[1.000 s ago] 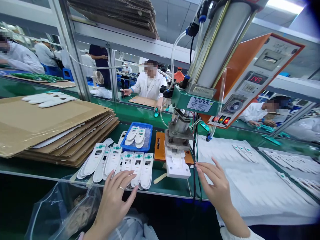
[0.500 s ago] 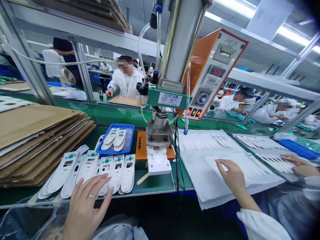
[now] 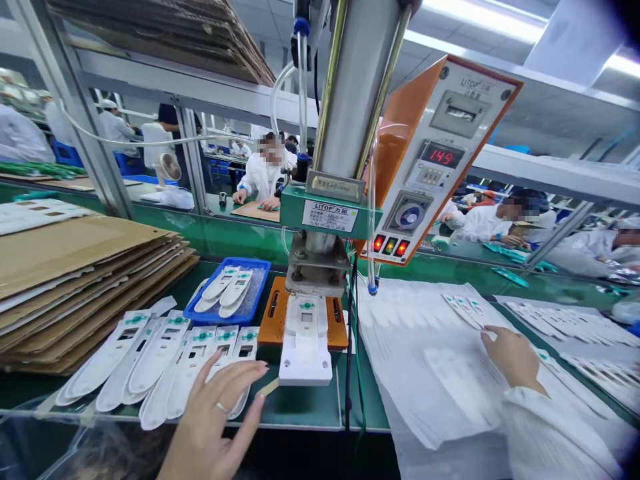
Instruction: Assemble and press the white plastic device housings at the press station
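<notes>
My left hand [image 3: 220, 413], a ring on one finger, has its fingers spread over the near ends of several white shell parts [image 3: 160, 353] with green print; nothing is in it. My right hand [image 3: 513, 357] is above the white foam sheet [image 3: 400, 320], its fingertips at the near end of a small group of white parts [image 3: 463, 310]. Whether it grips one is hard to tell. Between the hands stands the press [image 3: 317, 260], with a white part [image 3: 306, 320] in the white fixture [image 3: 305, 370] under its head.
A blue tray [image 3: 260, 283] with white parts sits left of the press, and stacked cardboard [image 3: 75, 253] at the far left. An orange control box [image 3: 440, 153] hangs at the right. More white parts [image 3: 565, 323] lie far right. People work across the bench.
My right hand has moved outward to the group of parts on the foam. My left hand has moved right, toward the fixture. The press and its fixture look closer as the view shifted.
</notes>
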`<control>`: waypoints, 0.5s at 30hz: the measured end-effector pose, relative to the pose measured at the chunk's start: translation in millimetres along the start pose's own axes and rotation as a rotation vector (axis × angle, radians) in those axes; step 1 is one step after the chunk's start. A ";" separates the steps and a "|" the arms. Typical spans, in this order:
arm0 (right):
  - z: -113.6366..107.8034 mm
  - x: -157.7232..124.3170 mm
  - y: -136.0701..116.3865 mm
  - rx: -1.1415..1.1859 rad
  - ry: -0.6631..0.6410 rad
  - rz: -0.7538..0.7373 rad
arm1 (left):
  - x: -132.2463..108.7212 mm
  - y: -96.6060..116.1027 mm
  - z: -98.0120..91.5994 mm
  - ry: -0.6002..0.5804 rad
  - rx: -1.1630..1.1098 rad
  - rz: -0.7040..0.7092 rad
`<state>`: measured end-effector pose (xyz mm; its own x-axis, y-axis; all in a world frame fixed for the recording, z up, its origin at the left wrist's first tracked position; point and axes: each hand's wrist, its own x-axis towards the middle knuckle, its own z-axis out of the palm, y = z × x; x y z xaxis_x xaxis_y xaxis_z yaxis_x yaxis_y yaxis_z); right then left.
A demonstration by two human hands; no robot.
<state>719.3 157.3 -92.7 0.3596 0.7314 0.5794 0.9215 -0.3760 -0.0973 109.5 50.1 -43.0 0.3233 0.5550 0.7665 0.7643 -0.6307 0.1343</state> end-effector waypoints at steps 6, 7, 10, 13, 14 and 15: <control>32.8 11.9 1.5 -0.097 -0.097 0.044 | 31.5 23.5 31.9 -0.140 0.046 -0.042; 36.2 12.1 1.1 -0.107 -0.103 0.038 | 34.8 24.8 34.2 -0.161 0.044 -0.045; 42.5 12.9 1.5 -0.134 -0.113 0.004 | 42.3 27.4 36.3 -0.187 0.015 -0.033; 44.5 15.2 2.9 -0.154 -0.115 -0.031 | 46.4 28.5 36.7 -0.152 -0.015 -0.029; 44.7 16.1 3.0 -0.159 -0.117 -0.038 | 47.1 28.4 37.3 -0.137 -0.023 -0.033; 44.6 17.0 2.7 -0.165 -0.120 -0.042 | 47.4 28.3 38.2 -0.122 -0.032 -0.038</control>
<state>734.4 194.2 -119.2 0.3450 0.8072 0.4791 0.9032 -0.4243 0.0644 167.7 79.3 -26.9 0.3617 0.6392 0.6787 0.7597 -0.6241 0.1829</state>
